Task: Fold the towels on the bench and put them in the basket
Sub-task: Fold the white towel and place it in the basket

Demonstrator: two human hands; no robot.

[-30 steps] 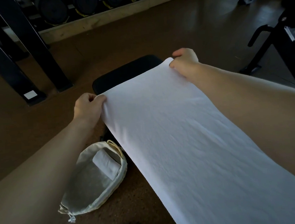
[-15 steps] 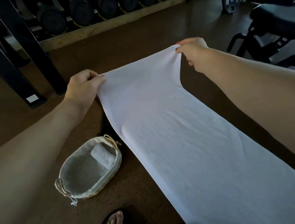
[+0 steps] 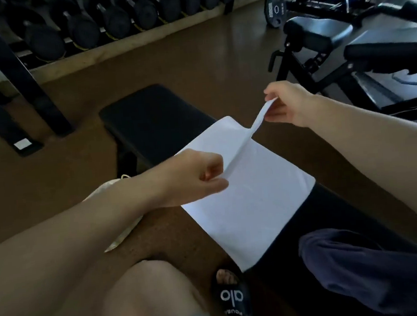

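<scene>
We see the black bench (image 3: 153,117) with the white towel (image 3: 251,199) lying on it, top edge lifted. Our left hand (image 3: 199,176) pinches one corner, our right hand (image 3: 288,103) pinches the other. The basket (image 3: 118,236) sits mostly hidden under our left forearm.

Dumbbell rack (image 3: 115,22) along far wall; second bench (image 3: 322,34) right; black slide sandal (image 3: 231,298) on floor.

- Towel (image 3: 252,204) lies on the tabletop (image 3: 156,122), beneath both hands' fingers (image 3: 212,172).
- Basket (image 3: 123,230) sits on the floor, left of them.
- Dumbbell rack (image 3: 115,22) stands far beyond.
</scene>
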